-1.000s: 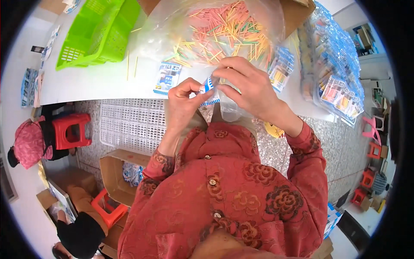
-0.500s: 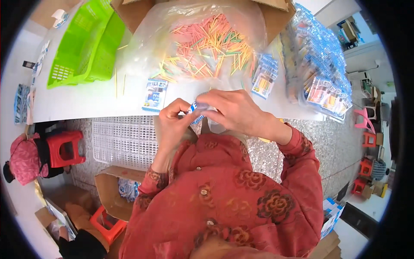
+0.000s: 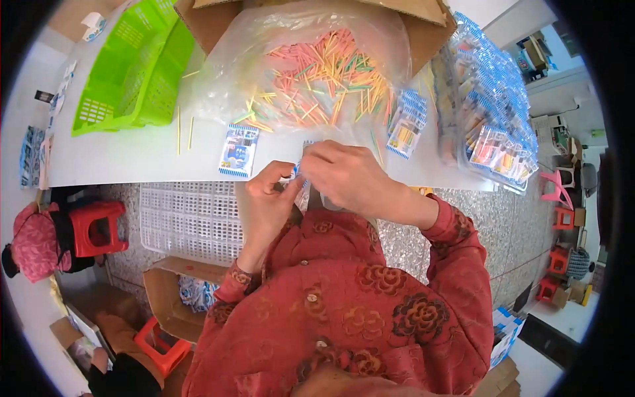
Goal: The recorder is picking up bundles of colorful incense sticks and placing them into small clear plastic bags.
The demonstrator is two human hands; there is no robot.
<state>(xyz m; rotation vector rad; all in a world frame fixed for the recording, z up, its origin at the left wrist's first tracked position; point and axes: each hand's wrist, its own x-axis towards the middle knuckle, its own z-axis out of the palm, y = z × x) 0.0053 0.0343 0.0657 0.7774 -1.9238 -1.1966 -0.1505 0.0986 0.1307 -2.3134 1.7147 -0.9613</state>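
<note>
One blue/wht pkt [image 3: 296, 172] btwn L grip [image 3: 268, 192] & R grip [image 3: 345, 175].

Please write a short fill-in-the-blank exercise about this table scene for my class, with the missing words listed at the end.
1. The slatted basket on the table is bright ____.
2. The hand nearer the basket is the ____ one.
3. The loose coloured sticks lie on clear ____.
4. The big pile of packets lies toward the table's ____ end.

Missing words: green; left; plastic; right.
</note>
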